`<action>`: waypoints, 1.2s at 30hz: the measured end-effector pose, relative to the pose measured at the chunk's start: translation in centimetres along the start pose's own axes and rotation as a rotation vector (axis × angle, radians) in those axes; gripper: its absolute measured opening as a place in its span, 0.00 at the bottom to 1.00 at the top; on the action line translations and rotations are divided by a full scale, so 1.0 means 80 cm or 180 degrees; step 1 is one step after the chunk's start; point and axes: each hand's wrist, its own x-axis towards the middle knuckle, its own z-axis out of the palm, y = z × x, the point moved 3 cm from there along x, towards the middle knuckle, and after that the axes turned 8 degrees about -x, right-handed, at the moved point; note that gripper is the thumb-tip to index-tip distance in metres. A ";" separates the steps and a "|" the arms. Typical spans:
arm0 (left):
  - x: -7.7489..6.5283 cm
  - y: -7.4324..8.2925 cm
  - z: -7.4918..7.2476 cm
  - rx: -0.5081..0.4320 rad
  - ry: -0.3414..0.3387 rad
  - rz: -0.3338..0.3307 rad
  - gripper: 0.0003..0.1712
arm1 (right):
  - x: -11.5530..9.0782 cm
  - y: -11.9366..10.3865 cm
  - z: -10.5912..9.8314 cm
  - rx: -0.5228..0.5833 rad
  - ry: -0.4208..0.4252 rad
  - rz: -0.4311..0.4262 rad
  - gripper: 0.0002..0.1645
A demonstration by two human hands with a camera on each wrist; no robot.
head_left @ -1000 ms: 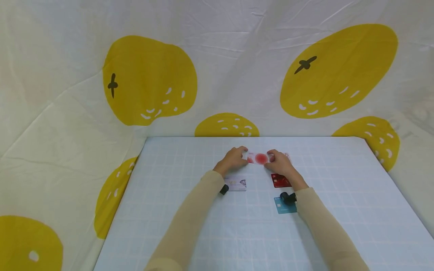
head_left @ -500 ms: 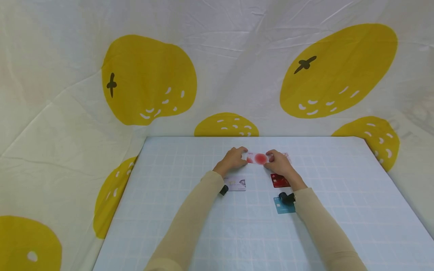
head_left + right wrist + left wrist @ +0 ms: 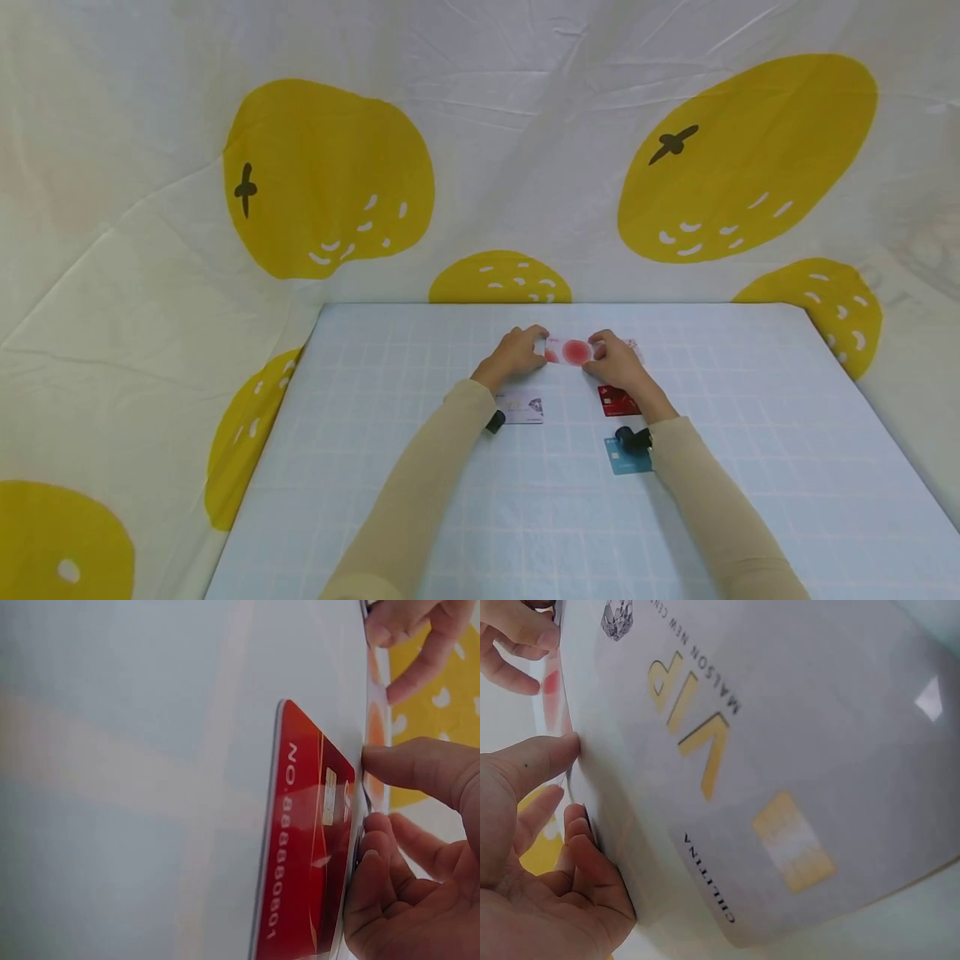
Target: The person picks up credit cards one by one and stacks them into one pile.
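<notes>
A white card with a red circle (image 3: 576,352) lies near the far edge of the table. My left hand (image 3: 514,352) holds its left end between thumb and fingers. At its right end, the thumb and fingers of my right hand (image 3: 618,364) hold the card by its edges. A pale VIP card (image 3: 525,408) lies below my left hand; the left wrist view shows its gold lettering (image 3: 694,731) up close. Under my right wrist is a red card (image 3: 618,401), partly covered. Nearer still lies a teal card (image 3: 628,458), partly hidden by the black wrist camera (image 3: 633,438).
Another card with a pink pattern (image 3: 636,347) peeks out behind my right hand. The table (image 3: 390,367) has a light blue checked cover. A white cloth with yellow fruit prints (image 3: 330,179) hangs along the back and sides.
</notes>
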 end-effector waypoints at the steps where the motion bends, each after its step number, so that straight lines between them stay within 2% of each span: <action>1: 0.000 0.000 0.000 -0.0008 0.0011 0.0003 0.29 | 0.000 0.000 0.000 0.0005 0.0006 0.0007 0.35; 6: 0.001 0.000 0.001 -0.0029 0.0064 0.0033 0.28 | -0.001 0.000 0.003 0.0033 0.0057 0.0019 0.35; 13: 0.000 0.003 0.005 -0.0039 0.0209 0.0217 0.28 | -0.005 -0.004 0.001 0.0008 0.0244 -0.0129 0.33; 18: -0.003 0.009 0.007 -0.0229 0.0267 0.0214 0.28 | -0.009 -0.008 0.000 0.0039 0.0312 -0.0209 0.32; 25: -0.006 0.012 0.008 -0.0261 0.0332 0.0172 0.28 | -0.012 -0.012 -0.001 0.0194 0.0327 -0.0176 0.31; 31: -0.008 0.007 0.008 -0.0632 0.0358 0.0097 0.27 | -0.016 -0.015 -0.002 0.0399 0.0339 -0.0129 0.30; 36: -0.014 0.000 0.005 -0.0942 0.0388 0.0115 0.26 | -0.019 -0.017 -0.003 0.0563 0.0392 -0.0138 0.30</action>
